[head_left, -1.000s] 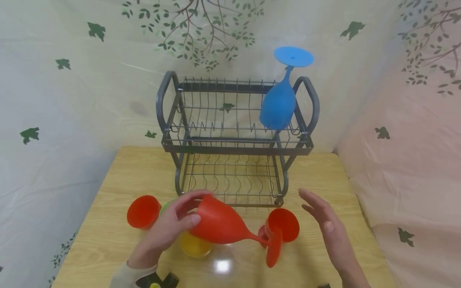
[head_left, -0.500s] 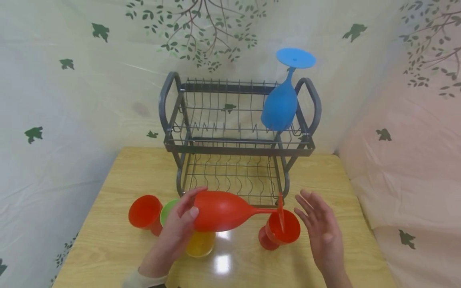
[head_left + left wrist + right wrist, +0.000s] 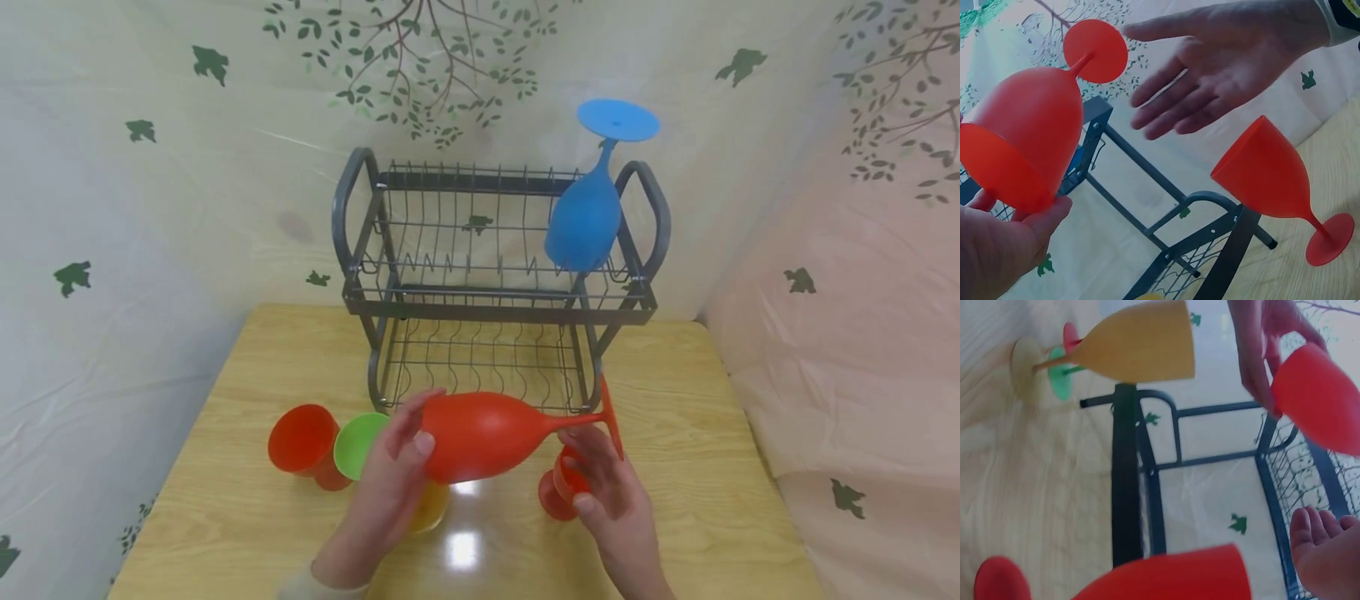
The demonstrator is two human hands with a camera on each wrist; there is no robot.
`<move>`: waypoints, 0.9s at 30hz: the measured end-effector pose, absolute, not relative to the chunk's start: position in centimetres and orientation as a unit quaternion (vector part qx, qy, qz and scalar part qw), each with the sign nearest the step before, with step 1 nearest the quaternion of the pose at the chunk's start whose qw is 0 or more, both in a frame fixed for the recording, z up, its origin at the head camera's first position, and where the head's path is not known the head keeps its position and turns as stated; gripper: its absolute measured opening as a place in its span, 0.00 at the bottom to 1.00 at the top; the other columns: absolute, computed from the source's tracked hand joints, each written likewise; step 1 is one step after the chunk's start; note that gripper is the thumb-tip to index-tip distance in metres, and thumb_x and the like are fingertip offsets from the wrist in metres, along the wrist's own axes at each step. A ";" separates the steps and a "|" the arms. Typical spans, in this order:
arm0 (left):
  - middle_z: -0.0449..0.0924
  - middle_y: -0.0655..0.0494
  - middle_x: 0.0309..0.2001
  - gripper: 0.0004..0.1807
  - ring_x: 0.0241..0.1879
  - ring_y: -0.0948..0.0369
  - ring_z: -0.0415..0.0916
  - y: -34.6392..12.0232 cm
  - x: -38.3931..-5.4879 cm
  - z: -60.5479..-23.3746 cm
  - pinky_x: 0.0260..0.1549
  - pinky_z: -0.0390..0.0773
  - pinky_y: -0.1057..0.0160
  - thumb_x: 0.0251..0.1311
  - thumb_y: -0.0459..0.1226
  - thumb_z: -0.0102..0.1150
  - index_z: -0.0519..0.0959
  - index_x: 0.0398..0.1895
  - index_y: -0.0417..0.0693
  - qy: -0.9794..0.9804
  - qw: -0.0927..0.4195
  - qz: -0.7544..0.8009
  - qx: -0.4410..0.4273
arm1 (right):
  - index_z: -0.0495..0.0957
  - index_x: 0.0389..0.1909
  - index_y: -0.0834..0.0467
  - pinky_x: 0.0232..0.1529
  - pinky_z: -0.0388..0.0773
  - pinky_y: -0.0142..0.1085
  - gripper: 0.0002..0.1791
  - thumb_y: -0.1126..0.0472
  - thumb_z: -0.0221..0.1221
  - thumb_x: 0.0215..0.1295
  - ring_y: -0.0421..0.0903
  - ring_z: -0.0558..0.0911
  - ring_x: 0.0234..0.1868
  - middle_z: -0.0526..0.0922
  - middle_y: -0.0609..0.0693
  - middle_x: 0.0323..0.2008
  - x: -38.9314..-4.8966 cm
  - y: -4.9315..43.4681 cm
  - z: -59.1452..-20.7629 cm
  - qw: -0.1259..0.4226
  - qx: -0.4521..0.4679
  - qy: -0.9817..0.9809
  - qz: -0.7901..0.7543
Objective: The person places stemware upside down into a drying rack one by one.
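The left hand [image 3: 392,471] pinches a red cup [image 3: 487,437] by its rim, in the air at six o'clock from the rack [image 3: 498,312], foot toward three; the right hand [image 3: 613,500] is loose near the stem; the cup looks light, stiff, maybe slippery; its bowl seems safest to hold.

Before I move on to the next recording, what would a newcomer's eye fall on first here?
Probably the red goblet lying sideways in the grip of the left hand, low in the middle of the head view, its foot close to the right hand. Next, likely the blue goblet, upside down at the right end of the upper tier of the dark rack.
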State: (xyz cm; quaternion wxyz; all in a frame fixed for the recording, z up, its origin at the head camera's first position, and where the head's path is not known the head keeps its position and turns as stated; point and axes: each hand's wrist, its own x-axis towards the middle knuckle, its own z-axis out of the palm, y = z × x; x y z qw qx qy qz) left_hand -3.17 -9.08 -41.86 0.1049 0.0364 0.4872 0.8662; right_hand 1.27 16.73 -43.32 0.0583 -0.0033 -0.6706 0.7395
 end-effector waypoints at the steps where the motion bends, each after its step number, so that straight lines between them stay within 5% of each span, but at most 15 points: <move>1: 0.66 0.45 0.70 0.28 0.66 0.48 0.70 -8.9 -3.2 -41.9 0.62 0.78 0.51 0.70 0.35 0.56 0.67 0.73 0.43 0.483 0.103 0.869 0.037 | 0.69 0.72 0.60 0.61 0.79 0.35 0.30 0.74 0.58 0.70 0.48 0.78 0.66 0.78 0.56 0.67 1.3 16.5 -43.2 0.061 -0.001 -0.671 0.739; 27: 0.70 0.47 0.66 0.26 0.63 0.51 0.72 -6.5 -2.8 -42.0 0.63 0.77 0.53 0.70 0.37 0.60 0.70 0.70 0.46 0.438 0.058 0.894 0.073 | 0.70 0.70 0.64 0.64 0.76 0.37 0.31 0.76 0.61 0.65 0.49 0.78 0.67 0.78 0.57 0.65 -0.3 12.7 -40.9 0.092 0.007 -0.635 0.767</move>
